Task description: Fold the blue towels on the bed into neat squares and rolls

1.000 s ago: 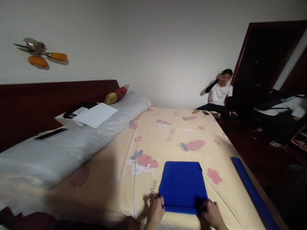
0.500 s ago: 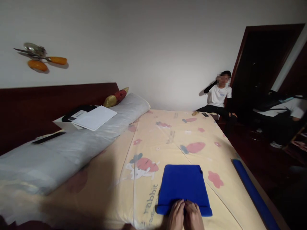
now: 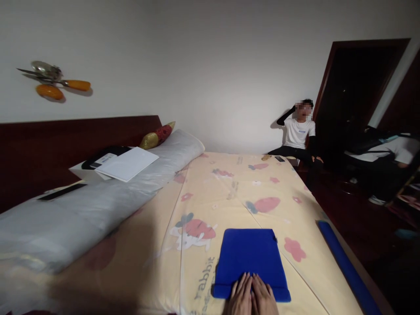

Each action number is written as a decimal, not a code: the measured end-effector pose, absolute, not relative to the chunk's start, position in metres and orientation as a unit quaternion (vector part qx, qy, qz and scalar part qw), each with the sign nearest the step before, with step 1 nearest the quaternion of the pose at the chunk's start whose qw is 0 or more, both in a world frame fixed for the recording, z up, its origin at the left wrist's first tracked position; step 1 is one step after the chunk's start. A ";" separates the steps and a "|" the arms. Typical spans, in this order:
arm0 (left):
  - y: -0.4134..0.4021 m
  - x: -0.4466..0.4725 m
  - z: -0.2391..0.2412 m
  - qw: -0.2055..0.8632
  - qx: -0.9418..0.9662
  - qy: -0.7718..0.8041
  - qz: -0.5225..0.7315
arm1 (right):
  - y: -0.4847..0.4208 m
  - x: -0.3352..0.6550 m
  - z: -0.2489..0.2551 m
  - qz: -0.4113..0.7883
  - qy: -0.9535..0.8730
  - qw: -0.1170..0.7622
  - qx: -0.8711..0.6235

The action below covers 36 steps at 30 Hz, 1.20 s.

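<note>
Grey roll point(image 3: 118, 205): lay along the headboard point(image 3: 49, 135), its near end blurred.
White box point(image 3: 85, 171): sat partly hidden under a white panel point(image 3: 129, 164).
Blue piece point(image 3: 251, 249): lay flat on the patterned sheet point(image 3: 203, 183), its near edge partly covered by both hands; its material was hard to tell.
Left hand point(image 3: 242, 295): rested on that edge, fingers straight, unclenched; wrist cut off.
Right hand point(image 3: 262, 295): lay likewise, alongside, gripping nothing.
Blue strip point(image 3: 343, 264): ran along the sheet's right side, cut off below.
Seated figure point(image 3: 398, 148): was largely lost in darkness.
</note>
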State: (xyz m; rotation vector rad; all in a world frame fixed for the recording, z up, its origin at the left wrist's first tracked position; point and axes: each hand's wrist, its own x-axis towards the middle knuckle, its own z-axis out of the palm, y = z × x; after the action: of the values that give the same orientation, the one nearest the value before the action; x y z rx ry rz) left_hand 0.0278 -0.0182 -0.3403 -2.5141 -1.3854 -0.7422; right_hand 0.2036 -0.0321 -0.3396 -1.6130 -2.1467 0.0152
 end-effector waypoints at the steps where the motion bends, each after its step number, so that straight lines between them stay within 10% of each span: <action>1: -0.017 0.030 -0.340 0.081 -0.852 -0.457 -0.243 | -0.029 0.200 -0.339 0.012 -0.786 0.219 -0.578; 9: -0.008 -0.039 -0.323 0.078 -0.787 -0.579 -0.199 | -0.041 0.268 -0.341 -0.103 -0.684 0.226 -0.686; 36: -0.032 -0.013 -0.281 -0.075 -0.749 -0.630 -0.191 | -0.044 0.246 -0.278 0.056 -0.717 0.184 -0.670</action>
State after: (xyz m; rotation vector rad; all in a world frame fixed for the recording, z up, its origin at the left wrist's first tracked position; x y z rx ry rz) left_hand -0.0132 -0.0323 -0.2813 -2.4736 -2.0786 -0.6301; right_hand 0.2456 -0.0435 -0.2779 -1.8888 -2.0214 0.1569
